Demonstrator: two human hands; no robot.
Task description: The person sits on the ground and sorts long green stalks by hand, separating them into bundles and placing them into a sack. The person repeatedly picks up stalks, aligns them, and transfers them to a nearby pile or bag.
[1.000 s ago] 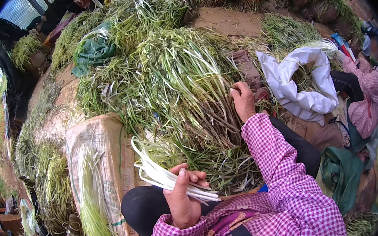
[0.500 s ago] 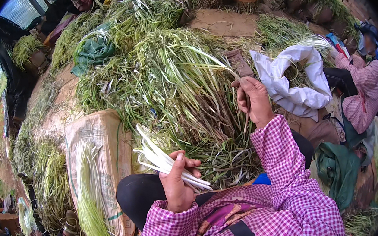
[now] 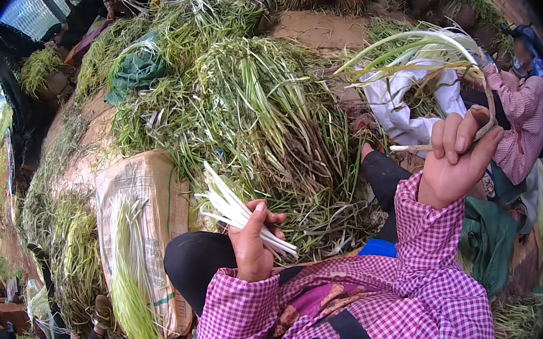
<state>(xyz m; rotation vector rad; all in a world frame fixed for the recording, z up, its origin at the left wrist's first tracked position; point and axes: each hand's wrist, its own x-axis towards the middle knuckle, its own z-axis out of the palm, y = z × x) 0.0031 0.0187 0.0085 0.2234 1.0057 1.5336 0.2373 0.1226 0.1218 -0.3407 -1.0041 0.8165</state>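
Observation:
My left hand (image 3: 253, 242) is closed around a small bunch of clean white stalks (image 3: 225, 205), their tips pointing up and away. Raised at the right, my right hand (image 3: 461, 154) grips one leafy, spring-onion-like plant (image 3: 473, 56); its stem bends over above the fingers and the green and yellowed leaves trail to the left. A pale stem end sticks out of that fist on its left side. Between and beyond my hands lies a heap of uncleaned plants (image 3: 279, 115) with brownish lower ends. A bundle of cleaned stalks (image 3: 129, 273) rests on a sack-covered block (image 3: 168, 201) at my left.
A crumpled white sack (image 3: 388, 109) lies beyond my right hand, and a person in a checked top (image 3: 524, 127) sits past it. Green cloth (image 3: 487, 238) lies beside my right forearm. Farther off is a green bag (image 3: 136, 71) among more plants. Another person sits at lower left.
My right hand has swung right and upward with the leafy plant, whose leaves now arc over it. My left hand stays nearly in place with the white stalks. A leg shows more at centre right.

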